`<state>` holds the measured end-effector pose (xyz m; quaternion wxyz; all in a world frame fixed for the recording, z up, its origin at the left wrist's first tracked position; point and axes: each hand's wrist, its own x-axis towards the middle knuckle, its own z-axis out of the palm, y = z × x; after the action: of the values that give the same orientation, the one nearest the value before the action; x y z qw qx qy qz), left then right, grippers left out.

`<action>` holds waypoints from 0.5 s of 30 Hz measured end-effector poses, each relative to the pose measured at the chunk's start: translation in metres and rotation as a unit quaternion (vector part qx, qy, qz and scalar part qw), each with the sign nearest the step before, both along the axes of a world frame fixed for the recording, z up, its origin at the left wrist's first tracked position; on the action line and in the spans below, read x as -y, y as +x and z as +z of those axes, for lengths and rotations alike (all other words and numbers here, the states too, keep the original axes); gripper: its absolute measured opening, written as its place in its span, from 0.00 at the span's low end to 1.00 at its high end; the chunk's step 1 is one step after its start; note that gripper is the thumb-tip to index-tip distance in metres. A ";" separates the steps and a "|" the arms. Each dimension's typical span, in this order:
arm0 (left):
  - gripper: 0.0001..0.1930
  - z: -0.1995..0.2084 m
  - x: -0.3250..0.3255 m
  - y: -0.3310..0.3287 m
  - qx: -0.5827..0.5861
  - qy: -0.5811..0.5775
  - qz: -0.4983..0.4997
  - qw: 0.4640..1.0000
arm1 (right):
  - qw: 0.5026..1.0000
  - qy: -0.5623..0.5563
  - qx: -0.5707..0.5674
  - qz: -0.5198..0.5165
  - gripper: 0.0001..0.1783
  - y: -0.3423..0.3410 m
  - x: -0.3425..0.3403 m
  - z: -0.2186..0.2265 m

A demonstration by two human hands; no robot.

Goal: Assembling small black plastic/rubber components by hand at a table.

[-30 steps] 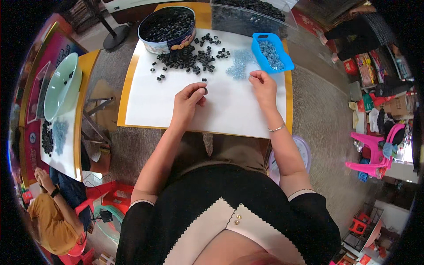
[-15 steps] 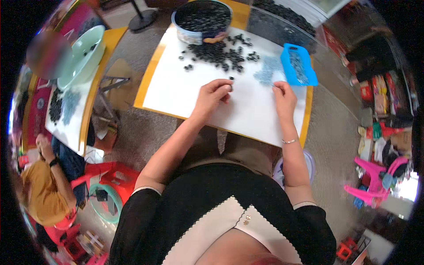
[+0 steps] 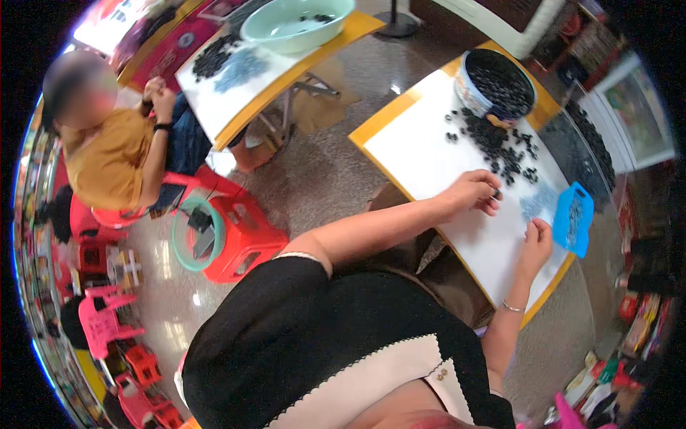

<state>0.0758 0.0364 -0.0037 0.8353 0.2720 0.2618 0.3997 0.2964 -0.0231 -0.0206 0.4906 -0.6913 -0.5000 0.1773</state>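
Over the white tabletop point(image 3: 450, 207), my left hand point(image 3: 471, 194) pinches a small black ring-like part point(image 3: 496, 194) between thumb and fingertips. My right hand point(image 3: 539, 239) is closed in a pinch beside a scatter of small clear bluish pieces point(image 3: 537, 205); whatever its fingertips hold is too small to make out. Beyond my left hand lies a loose heap of black parts point(image 3: 493, 136). Behind that heap stands a round tub point(image 3: 475, 96) filled with the same black parts. Close to my right hand, a blue tray point(image 3: 582, 194) holds more of the clear pieces.
A clear panel point(image 3: 572, 143) stands along the table's far right edge, with more black parts point(image 3: 592, 139) behind it. To the left, a co-worker point(image 3: 107, 161) sits at another table point(image 3: 229, 114) bearing a pale green basin point(image 3: 296, 32). A red stool point(image 3: 246, 229) carries a green basket point(image 3: 187, 247).
The view has swung left, so my table now appears farther right and the co-worker shows more fully. My left hand still pinches a black part; my right stays closed near the clear pieces.
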 end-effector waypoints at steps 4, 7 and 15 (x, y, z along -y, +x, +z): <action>0.08 -0.002 -0.003 0.024 0.034 -0.004 -0.039 0.999 | 0.985 -0.007 -0.165 0.044 0.06 -0.025 0.003 0.029; 0.11 -0.007 -0.002 0.041 -0.174 0.201 -0.026 0.964 | 0.964 -0.007 -0.257 0.071 0.07 -0.036 0.003 0.033; 0.12 -0.019 -0.007 0.055 -0.323 0.353 0.048 0.877 | 0.978 -0.031 -0.195 0.070 0.07 -0.042 0.000 0.024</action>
<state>0.1309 0.0435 -0.0225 0.5327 0.6498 0.3713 0.3951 0.2548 -0.0227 0.0035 0.5435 -0.6213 -0.4366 0.3577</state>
